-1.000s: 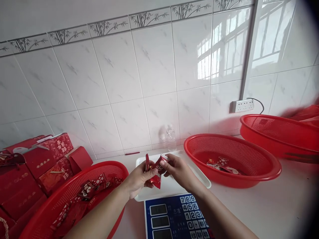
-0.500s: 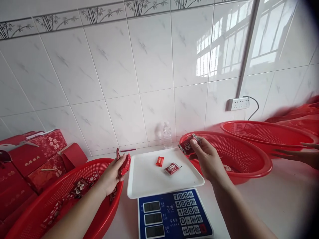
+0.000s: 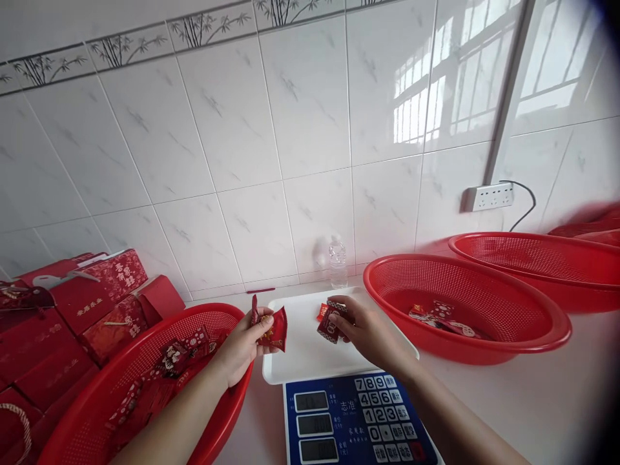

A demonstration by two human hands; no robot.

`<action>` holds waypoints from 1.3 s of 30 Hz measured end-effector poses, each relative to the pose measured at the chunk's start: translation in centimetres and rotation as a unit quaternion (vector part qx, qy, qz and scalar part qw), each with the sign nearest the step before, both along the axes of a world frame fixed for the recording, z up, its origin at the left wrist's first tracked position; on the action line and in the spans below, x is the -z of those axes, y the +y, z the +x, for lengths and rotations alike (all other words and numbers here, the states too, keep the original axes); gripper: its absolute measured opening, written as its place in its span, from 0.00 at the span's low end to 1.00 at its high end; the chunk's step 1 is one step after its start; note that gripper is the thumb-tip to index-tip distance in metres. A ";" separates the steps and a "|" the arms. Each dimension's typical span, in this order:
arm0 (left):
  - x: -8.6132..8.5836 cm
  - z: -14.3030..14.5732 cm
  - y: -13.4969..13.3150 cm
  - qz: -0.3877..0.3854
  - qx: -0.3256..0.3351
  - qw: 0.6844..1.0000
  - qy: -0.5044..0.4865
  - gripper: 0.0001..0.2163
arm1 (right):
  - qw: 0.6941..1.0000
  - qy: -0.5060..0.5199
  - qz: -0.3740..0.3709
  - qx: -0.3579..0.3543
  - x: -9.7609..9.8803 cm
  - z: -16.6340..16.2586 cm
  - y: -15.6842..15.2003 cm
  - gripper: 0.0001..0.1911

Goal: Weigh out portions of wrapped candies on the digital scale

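Note:
My left hand (image 3: 241,345) is closed on several red wrapped candies (image 3: 272,328), held above the rim of the left red basket (image 3: 145,387), beside the white scale tray (image 3: 300,358). My right hand (image 3: 365,332) reaches over the tray with its fingers pinched on a red-and-white candy packet (image 3: 329,325). A small red candy (image 3: 321,311) shows just behind that packet. The tray sits on a blue electronic scale (image 3: 356,423) with a keypad and three displays.
A middle red basket (image 3: 465,310) holds a few candies (image 3: 443,318). Another red basket (image 3: 542,265) stands at the right. Red gift boxes (image 3: 72,316) are stacked at the left. A clear water bottle (image 3: 338,261) stands by the tiled wall, and a power strip (image 3: 488,196) hangs there.
My right hand came back from the middle basket's rim to the tray and now pinches a packet there. My left hand moved right, toward the tray's edge, still holding candies.

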State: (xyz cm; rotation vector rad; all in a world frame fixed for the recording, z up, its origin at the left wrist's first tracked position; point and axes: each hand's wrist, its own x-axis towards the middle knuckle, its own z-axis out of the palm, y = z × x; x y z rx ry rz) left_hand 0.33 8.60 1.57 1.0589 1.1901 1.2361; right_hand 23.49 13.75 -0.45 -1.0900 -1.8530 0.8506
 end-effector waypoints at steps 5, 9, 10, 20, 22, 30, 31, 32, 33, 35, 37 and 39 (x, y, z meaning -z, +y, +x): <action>0.1 0.1 -0.1 0.026 -0.008 0.998 0.061 0.20 | 1.000 0.012 -0.004 -0.007 0.7 -0.4 0.3 0.16; 0.0 0.8 0.3 0.045 0.004 0.988 0.146 0.19 | 0.998 0.055 0.009 0.011 0.5 -0.3 0.5 0.17; 0.0 1.2 0.6 0.047 0.012 0.987 0.156 0.19 | 0.998 0.060 0.024 0.022 0.4 -0.1 0.5 0.18; 0.1 5.1 5.3 0.016 0.057 0.961 0.272 0.16 | 0.988 0.123 0.054 0.072 -1.1 2.3 0.9 0.22; 0.0 5.3 5.6 0.090 0.029 0.923 0.374 0.11 | 0.985 0.146 0.048 0.084 -1.3 2.6 0.9 0.22; -1.5 6.2 3.2 0.151 -0.014 0.895 0.420 0.07 | 0.839 0.501 -0.207 -0.041 -2.5 2.2 0.7 0.09; -1.6 6.4 2.8 0.163 -0.020 0.886 0.434 0.06 | 0.814 0.518 -0.254 -0.060 -2.5 2.0 0.6 0.07; -1.7 6.7 2.4 0.183 -0.028 0.875 0.448 0.05 | 0.797 0.524 -0.290 -0.074 -2.5 1.7 0.3 0.06; -1.7 6.9 2.1 0.205 -0.034 0.862 0.462 0.06 | 0.791 0.519 -0.312 -0.084 -2.5 1.3 0.1 0.07; -1.8 7.4 1.6 0.228 -0.044 0.826 0.514 0.09 | 0.813 0.478 -0.315 -0.107 -2.2 0.6 -0.6 0.13; -2.0 7.7 1.2 0.223 -0.047 0.769 0.598 0.10 | 0.865 0.392 -0.280 -0.139 -1.8 -0.1 -1.2 0.18; -2.2 7.9 0.9 0.210 -0.037 0.718 0.663 0.09 | 0.923 0.279 -0.220 -0.150 -1.6 -0.5 -1.6 0.20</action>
